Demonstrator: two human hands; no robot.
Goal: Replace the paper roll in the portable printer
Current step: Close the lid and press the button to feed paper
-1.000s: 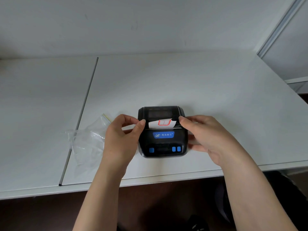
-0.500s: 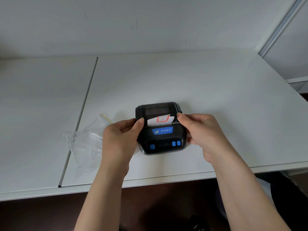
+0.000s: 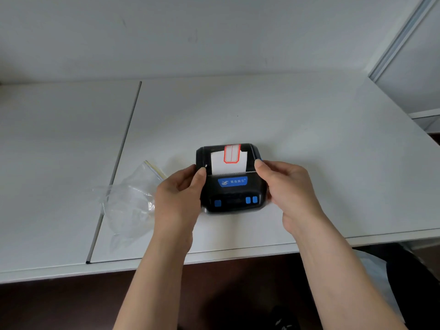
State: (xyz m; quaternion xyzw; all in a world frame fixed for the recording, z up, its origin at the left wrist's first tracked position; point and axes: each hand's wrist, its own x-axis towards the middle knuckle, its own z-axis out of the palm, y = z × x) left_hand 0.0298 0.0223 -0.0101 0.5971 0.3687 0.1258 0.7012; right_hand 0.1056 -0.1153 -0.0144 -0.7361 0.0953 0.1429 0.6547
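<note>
Near the front edge of the white surface [image 3: 309, 129], just right of its dark seam: black portable printer [image 3: 232, 178], flat on its base, button end toward the person, lid end away. Held from both sides. Left hand [image 3: 177, 198] curled round the left flank, thumb on the top face beside the paper slot; right hand [image 3: 287, 186] curled round the right flank, thumb tip at the slot's right end, close to a small blue tab (perhaps the lid release; too small to tell). Both grips thus clamped on the printer, neither on the paper.

From the slot, white label strip [image 3: 228, 163] lying back over the lid toward the far side, one red-bordered label on it. Long axis of the strip near-to-far, at right angles to the toothed tear bar running left-right between the two thumbs. Strip straight ahead of both thumbs and between them, the right thumb marginally closer to its edge. Roll itself hidden inside; lid apparently down, though the seam not clearly readable.

Likely stage: late, paper fed out through a closed lid, so remaining work judged to be pressing the lid home or tearing the strip sideways along the bar.

Left of the printer, partly under the left wrist: crumpled clear plastic bag [image 3: 128, 201], seemingly empty.
</note>
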